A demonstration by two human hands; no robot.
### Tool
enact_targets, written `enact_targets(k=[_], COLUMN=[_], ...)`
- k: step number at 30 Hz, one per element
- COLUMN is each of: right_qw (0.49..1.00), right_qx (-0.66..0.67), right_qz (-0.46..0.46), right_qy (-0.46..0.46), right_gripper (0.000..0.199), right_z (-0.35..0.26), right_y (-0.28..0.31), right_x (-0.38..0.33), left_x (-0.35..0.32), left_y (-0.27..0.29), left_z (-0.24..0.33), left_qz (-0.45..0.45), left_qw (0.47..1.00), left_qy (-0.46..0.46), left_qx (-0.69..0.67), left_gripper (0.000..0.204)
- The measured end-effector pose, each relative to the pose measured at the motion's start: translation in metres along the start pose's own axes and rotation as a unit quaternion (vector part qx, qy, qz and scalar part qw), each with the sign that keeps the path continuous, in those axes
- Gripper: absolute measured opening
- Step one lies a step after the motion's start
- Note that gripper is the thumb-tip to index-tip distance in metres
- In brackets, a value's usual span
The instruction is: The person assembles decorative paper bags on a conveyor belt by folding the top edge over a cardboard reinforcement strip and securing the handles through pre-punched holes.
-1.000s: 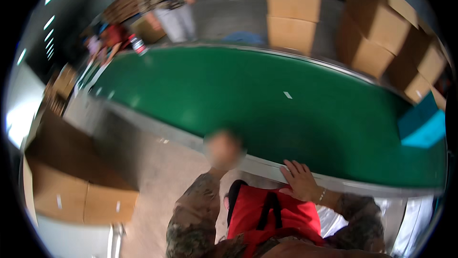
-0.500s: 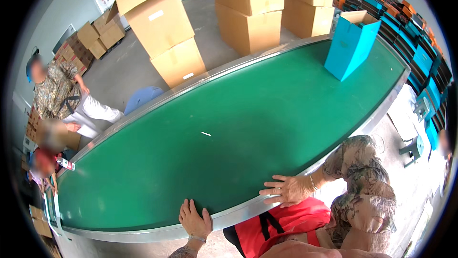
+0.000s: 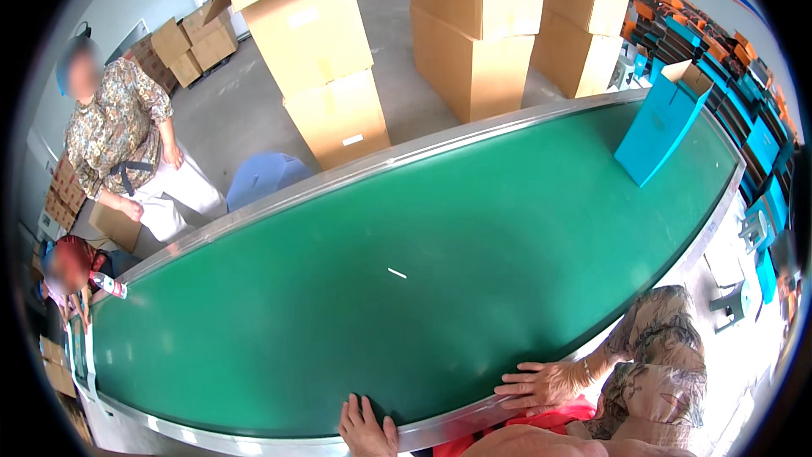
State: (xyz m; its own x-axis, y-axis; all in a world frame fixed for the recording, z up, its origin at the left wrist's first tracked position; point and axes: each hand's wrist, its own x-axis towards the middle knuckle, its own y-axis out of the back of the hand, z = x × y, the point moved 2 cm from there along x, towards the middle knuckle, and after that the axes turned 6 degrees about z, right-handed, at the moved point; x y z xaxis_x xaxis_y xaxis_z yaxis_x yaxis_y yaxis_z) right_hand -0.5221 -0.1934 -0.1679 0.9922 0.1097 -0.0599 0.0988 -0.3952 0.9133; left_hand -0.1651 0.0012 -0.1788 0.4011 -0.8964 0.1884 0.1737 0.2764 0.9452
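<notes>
My right hand lies flat, fingers spread and extended, palm down on the near edge of the green tabletop, gripping nothing. My left hand rests on the same near edge, a little toward the left, fingers loosely open and pointing across the green surface, also holding nothing. Both hands touch only the metal rim and the green surface just beyond it.

Outward from my hands, the green surface is nearly bare. A small white scrap lies near its middle, well apart from either hand. The only sizeable thing on it is a tall blue carton with its brown top flap open, standing upright near the far right edge, far from my reach. At the far left corner a person in a red cap holds a small red-and-white item at the edge.

As I judge it, no handling is under way on my side: nothing is within my grasp, and the blue carton would have to come to the near edge before I could take it. So whatever is to be done with it is all left.

Past the far edge stand stacks of brown cardboard boxes on the floor, a blue stool, and another person in a patterned shirt bending over a box. Blue and orange cartons line the right side.
</notes>
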Motion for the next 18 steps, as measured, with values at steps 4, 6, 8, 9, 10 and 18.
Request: enact_targets(k=[4,6,8,9,10,18], right_qw=[1.0,1.0,1.0,1.0,0.999,0.98], right_qx=[0.019,0.018,0.008,-0.007,-0.029,-0.193], right_qz=[-0.012,0.011,0.013,-0.003,-0.041,-0.056], right_qy=[-0.003,-0.008,-0.006,-0.012,-0.013,-0.016], right_gripper=[0.058,0.057,0.057,0.056,0.055,0.055], right_z=[0.001,0.002,0.004,0.006,0.006,-0.009], right_y=[0.004,0.009,0.015,0.017,0.017,0.024], right_x=[0.002,0.004,0.005,0.006,0.006,0.006], left_x=[-0.003,0.001,0.012,0.016,0.018,0.026], left_y=[-0.011,-0.009,-0.001,0.006,0.016,0.05], left_z=[-0.015,-0.013,-0.005,0.001,0.009,0.025], left_qz=[-0.024,-0.03,-0.037,-0.048,-0.02,-0.016], left_qw=[1.0,1.0,0.999,0.999,0.999,0.992], left_qy=[-0.009,-0.007,-0.001,0.009,0.019,0.086], left_qx=[0.006,-0.006,-0.009,-0.014,-0.044,-0.092], left_gripper=[0.07,0.069,0.069,0.068,0.067,0.057])
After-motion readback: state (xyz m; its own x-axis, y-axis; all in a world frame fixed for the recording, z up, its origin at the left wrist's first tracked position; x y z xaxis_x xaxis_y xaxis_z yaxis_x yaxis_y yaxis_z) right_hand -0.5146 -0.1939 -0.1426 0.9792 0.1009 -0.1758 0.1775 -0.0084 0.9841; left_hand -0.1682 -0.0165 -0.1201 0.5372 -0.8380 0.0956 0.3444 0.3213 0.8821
